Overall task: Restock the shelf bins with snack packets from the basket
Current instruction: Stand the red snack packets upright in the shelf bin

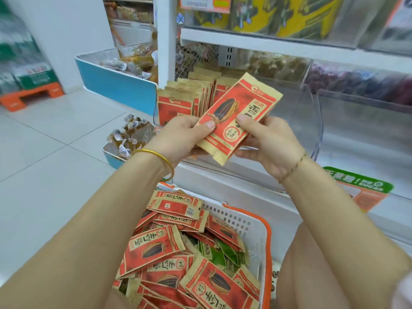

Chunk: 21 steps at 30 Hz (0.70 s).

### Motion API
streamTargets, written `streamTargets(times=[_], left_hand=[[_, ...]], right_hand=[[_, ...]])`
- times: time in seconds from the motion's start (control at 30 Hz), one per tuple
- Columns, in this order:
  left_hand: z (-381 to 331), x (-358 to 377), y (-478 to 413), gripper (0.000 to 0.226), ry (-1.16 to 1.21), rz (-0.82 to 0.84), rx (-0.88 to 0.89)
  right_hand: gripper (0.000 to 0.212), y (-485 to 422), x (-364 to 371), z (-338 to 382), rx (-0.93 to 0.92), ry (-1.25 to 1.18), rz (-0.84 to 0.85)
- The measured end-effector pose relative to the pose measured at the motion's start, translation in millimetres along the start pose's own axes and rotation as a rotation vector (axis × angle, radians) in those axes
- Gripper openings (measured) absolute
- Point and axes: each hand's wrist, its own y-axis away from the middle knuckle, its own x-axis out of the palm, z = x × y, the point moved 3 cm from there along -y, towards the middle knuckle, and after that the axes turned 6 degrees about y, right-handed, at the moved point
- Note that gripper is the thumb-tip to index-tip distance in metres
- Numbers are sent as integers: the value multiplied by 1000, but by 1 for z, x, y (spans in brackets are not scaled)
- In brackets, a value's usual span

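Both hands hold one red and tan sunflower-seed packet (pixel 239 112), tilted, in front of the shelf. My left hand (pixel 185 134) pinches its lower left edge with the thumb on top. My right hand (pixel 267 139) grips its right side. Behind the packet, a clear shelf bin (pixel 307 112) holds a row of the same packets (pixel 185 101) standing upright at its left end. Below my arms, a white basket with an orange rim (pixel 256 226) is full of several loose red packets (pixel 169 248) and a few green ones (pixel 214 253).
More clear bins (pixel 365 121) run to the right on the same shelf, with dark sweets behind. A blue bin (pixel 118 85) and a small tub of wrapped sweets (pixel 129 139) stand on the tiled floor at left. My knee (pixel 334 264) is beside the basket.
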Motion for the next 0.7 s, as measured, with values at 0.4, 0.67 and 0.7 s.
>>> streamTargets(times=[0.4,0.67,0.7], left_hand=[[17,18,-8,43,-1290,-15,481],[27,14,-7,55,-1395,76,357],[27,14,-7,56,-1394,80,357]], right_hand=[[37,-111,-8,-2,-56,592,-204],[62,-148,2,-41,114,737,-346],[65,-152,3,-41,117,696,-360]])
